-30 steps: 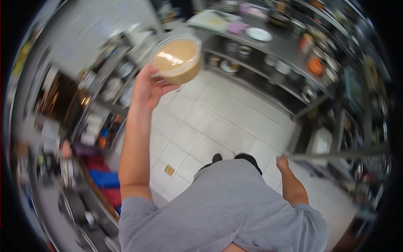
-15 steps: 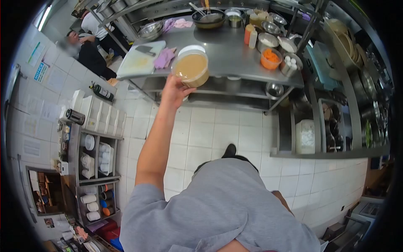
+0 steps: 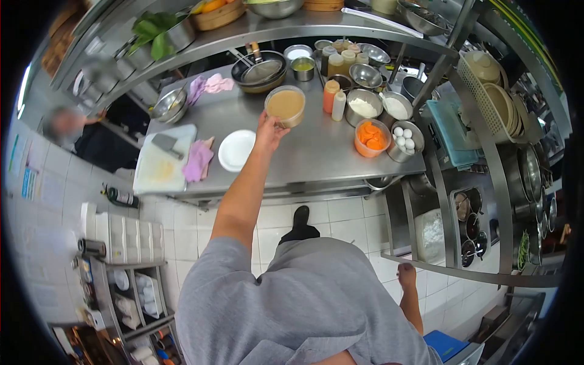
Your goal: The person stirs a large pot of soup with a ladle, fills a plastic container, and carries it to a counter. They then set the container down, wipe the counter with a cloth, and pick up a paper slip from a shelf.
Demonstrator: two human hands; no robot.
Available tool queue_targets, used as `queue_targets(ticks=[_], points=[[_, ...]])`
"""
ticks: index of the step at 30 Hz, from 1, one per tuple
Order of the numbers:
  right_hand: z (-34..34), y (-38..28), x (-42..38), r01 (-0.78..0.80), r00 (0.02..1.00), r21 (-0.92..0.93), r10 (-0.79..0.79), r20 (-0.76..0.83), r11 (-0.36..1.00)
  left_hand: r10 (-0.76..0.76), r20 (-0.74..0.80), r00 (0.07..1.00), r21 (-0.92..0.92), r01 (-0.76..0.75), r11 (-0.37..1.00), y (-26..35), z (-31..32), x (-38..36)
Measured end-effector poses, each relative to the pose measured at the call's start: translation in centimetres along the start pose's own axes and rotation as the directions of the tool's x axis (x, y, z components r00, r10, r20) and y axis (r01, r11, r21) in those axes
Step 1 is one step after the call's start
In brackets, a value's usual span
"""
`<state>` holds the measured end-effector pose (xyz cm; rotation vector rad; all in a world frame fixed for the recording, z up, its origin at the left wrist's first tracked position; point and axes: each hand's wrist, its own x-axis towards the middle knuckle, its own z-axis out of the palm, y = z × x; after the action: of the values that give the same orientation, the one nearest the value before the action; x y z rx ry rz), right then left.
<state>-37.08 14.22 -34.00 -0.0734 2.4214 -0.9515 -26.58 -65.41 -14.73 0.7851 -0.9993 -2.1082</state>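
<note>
My left hand reaches forward over the steel table and grips a clear round tub of tan liquid from its near side. The tub is close to upright, just in front of a dark wok with a strainer in it. A white round plate or lid lies on the table to the left of my wrist. My right hand hangs low at my right side near the shelf's edge. Its fingers are curled, and nothing shows in them.
A cutting board with a cleaver and a purple cloth lie at left. Squeeze bottles, sliced carrots and eggs stand at right. An overhead shelf crosses the back. A person is beyond the table's left end.
I have come closer to the table, and the tub has moved forward toward the wok. The white round plate or lid is now uncovered behind it. My right hand has come into view.
</note>
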Motion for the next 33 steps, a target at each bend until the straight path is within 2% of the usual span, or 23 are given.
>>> queue_targets(ticks=[2, 4, 5, 6, 8, 9, 10, 12, 13, 15, 18, 20, 22, 24, 28, 30, 33], points=[[2.3, 3.1, -1.3, -0.225, 0.973, 0.217, 0.229, 0.007, 0.95, -0.032, 0.005, 0.999, -0.003, 0.032, 0.999, 0.0, 1.1, 3.6], [4.6, 0.0, -4.8, -0.455, 0.889, 0.27, 0.451, 0.08, 0.849, -0.064, 0.013, 0.998, 0.001, 0.064, 0.998, 0.1, 1.8, 7.8], [6.4, 3.5, -5.0, -0.159, 0.978, 0.041, 0.152, 0.144, 0.986, -0.091, 0.054, 0.994, 0.014, 0.09, 0.996, -0.1, 1.6, 10.1], [7.6, 1.4, -6.2, -0.19, 0.964, -0.015, 0.189, 0.187, 0.982, -0.117, 0.093, 0.989, 0.027, 0.115, 0.993, -0.6, 1.4, 12.2], [10.8, -1.3, -7.9, -0.202, 0.958, 0.007, 0.196, 0.208, 0.979, -0.153, 0.119, 0.981, 0.042, 0.149, 0.988, -1.1, 1.5, 16.1], [12.0, -1.9, -8.7, -0.179, 0.945, -0.001, 0.172, 0.28, 0.984, -0.176, 0.128, 0.976, 0.054, 0.17, 0.984, -1.4, 1.5, 17.5], [14.5, -2.9, -9.2, -0.248, 0.944, 0.093, 0.218, 0.248, 0.964, -0.191, 0.136, 0.972, 0.067, 0.183, 0.981, -1.8, 1.6, 18.9], [16.7, -6.5, -10.4, -0.314, 0.927, 0.154, 0.268, 0.264, 0.937, -0.223, 0.081, 0.972, 0.035, 0.22, 0.975, -2.6, 2.2, 21.3], [17.7, -8.1, -11.0, -0.426, 0.894, 0.21, 0.374, 0.246, 0.88, -0.229, 0.089, 0.969, 0.042, 0.226, 0.973, -2.6, 2.8, 21.8], [18.4, -12.3, -12.0, -0.437, 0.889, 0.213, 0.383, 0.25, 0.874, -0.221, 0.058, 0.973, 0.082, 0.216, 0.973, -2.5, 3.9, 22.3], [19.2, -14.0, -12.1, -0.463, 0.875, 0.19, 0.412, 0.255, 0.866, -0.239, 0.024, 0.971, 0.051, 0.237, 0.97, -2.9, 4.4, 24.6], [20.8, -9.8, -11.1, -0.391, 0.913, 0.219, 0.346, 0.216, 0.894, -0.256, -0.013, 0.967, 0.073, 0.257, 0.964, -2.7, 5.0, 25.5], [20.7, -9.6, -10.8, -0.366, 0.918, 0.164, 0.326, 0.226, 0.916, -0.269, -0.052, 0.962, 0.09, 0.273, 0.958, -2.5, 5.4, 25.9], [20.6, -9.6, -10.9, -0.324, 0.942, 0.177, 0.301, 0.149, 0.929, -0.275, -0.106, 0.956, 0.1, 0.286, 0.953, -2.4, 5.8, 26.0], [19.6, -10.3, -9.9, -0.297, 0.941, 0.11, 0.27, 0.205, 0.949, -0.307, -0.135, 0.942, 0.075, 0.319, 0.945, -2.7, 5.5, 26.0], [19.4, -10.8, -9.5, -0.275, 0.94, 0.092, 0.247, 0.236, 0.957, -0.219, -0.045, 0.975, 0.111, 0.223, 0.969, -3.3, 4.2, 25.7], [18.9, -12.8, -8.4, -0.249, 0.943, 0.076, 0.224, 0.245, 0.965, -0.141, -0.136, 0.981, 0.169, 0.163, 0.972, -0.6, 2.4, 22.4]])
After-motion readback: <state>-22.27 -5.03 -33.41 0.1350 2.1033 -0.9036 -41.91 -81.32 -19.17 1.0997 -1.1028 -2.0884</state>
